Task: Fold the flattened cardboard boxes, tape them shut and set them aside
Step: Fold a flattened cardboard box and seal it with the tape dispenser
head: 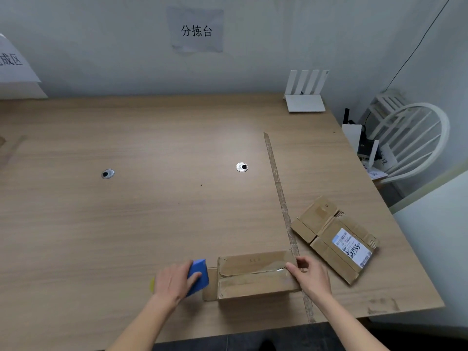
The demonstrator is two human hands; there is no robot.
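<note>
hands: left hand [174, 279] grips blue dispenser [198, 276]; right hand [310, 276] pinches box [255, 274] end

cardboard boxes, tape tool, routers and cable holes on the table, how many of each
folded cardboard box: 1
flattened cardboard box: 1
blue tape dispenser: 1
white router: 1
cable holes: 2
total: 6
</note>
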